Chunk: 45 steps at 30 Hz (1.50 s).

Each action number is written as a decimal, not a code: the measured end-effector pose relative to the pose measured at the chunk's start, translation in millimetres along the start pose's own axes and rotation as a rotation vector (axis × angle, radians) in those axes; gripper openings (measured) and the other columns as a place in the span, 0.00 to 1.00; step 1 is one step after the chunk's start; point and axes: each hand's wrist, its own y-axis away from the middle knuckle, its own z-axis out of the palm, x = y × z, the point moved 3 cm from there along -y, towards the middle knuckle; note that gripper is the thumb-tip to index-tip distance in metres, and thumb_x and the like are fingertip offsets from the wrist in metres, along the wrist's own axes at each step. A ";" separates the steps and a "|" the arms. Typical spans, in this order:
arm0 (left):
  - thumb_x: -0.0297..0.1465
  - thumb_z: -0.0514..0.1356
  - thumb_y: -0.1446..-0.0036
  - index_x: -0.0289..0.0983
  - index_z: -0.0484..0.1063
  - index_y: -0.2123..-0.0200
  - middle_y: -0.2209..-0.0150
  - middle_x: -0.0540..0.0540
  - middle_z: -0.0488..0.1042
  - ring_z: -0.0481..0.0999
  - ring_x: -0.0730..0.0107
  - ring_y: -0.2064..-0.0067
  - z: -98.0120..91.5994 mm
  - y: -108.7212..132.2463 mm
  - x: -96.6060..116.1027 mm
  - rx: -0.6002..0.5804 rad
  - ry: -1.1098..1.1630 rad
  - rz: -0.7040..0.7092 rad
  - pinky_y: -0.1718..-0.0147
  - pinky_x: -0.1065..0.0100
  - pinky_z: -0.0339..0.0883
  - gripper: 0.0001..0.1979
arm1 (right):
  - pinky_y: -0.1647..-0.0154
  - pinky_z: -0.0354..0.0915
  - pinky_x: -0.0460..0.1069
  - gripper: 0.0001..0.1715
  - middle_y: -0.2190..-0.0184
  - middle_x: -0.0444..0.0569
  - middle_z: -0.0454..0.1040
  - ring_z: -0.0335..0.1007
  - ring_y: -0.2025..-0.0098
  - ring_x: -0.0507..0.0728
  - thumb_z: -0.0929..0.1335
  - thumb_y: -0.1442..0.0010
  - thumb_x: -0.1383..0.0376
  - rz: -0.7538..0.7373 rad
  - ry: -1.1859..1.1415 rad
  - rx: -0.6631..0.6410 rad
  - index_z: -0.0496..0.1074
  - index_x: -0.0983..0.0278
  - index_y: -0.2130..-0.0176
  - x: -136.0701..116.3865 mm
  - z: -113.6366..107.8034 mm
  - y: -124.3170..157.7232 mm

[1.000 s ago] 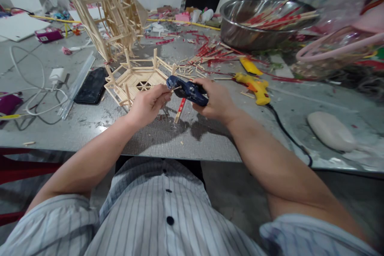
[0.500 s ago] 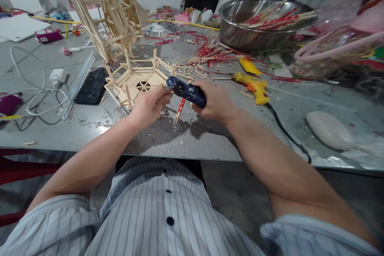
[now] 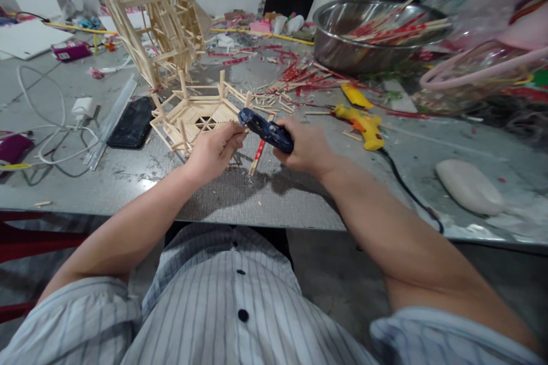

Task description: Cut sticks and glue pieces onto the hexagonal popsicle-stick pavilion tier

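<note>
My right hand (image 3: 305,145) is wrapped round a worn dark blue hand tool (image 3: 268,130) that looks like a cutter. Its far end points left, close to the fingertips of my left hand (image 3: 216,151). Those fingers are pinched together on what seems to be a thin wooden stick, mostly hidden by the hand and tool. Just behind my left hand rests a low hexagonal frame of wooden sticks (image 3: 180,111), with short upright posts and a spoked opening in its floor. Chopsticks with red wrappers (image 3: 258,151) lie on the table between my hands, below the tool.
Behind the frame stands a taller stick structure (image 3: 158,28). A yellow glue gun (image 3: 362,124) with a black cord lies to the right, near a white mouse-shaped object (image 3: 470,187). A steel bowl (image 3: 342,51) holds wrapped chopsticks. On the left are a black phone (image 3: 131,124) and a charger (image 3: 84,109).
Both hands and the blue tool keep nearly the same place. The whole view has shifted very slightly.
</note>
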 end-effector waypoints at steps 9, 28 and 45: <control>0.32 0.50 0.34 0.34 0.69 0.62 0.73 0.48 0.75 0.74 0.78 0.74 0.4 -0.2 -2.2 -0.021 -0.002 -0.066 0.76 0.76 0.65 0.10 | 0.64 0.67 0.56 0.21 0.62 0.51 0.79 0.75 0.61 0.65 0.66 0.49 0.61 0.012 -0.012 0.002 0.72 0.56 0.54 -0.1 2.0 -0.2; 0.30 0.53 0.37 0.35 0.70 0.64 0.74 0.49 0.75 0.68 0.80 0.79 -4.3 -4.4 2.0 -0.070 0.097 -0.135 0.77 0.74 0.63 0.08 | 0.58 0.68 0.62 0.28 0.56 0.58 0.78 0.75 0.55 0.70 0.66 0.44 0.49 0.261 0.012 0.178 0.68 0.60 0.48 21.7 0.5 -8.4; 0.33 0.63 0.50 0.38 0.76 0.77 0.84 0.56 0.62 0.74 0.71 0.72 -46.6 -62.9 -54.9 -0.416 -0.157 -0.226 0.59 0.65 0.69 0.07 | 0.56 0.66 0.66 0.49 0.57 0.71 0.74 0.72 0.53 0.75 0.63 0.46 0.35 0.343 0.228 0.039 0.66 0.73 0.45 40.6 22.6 -10.3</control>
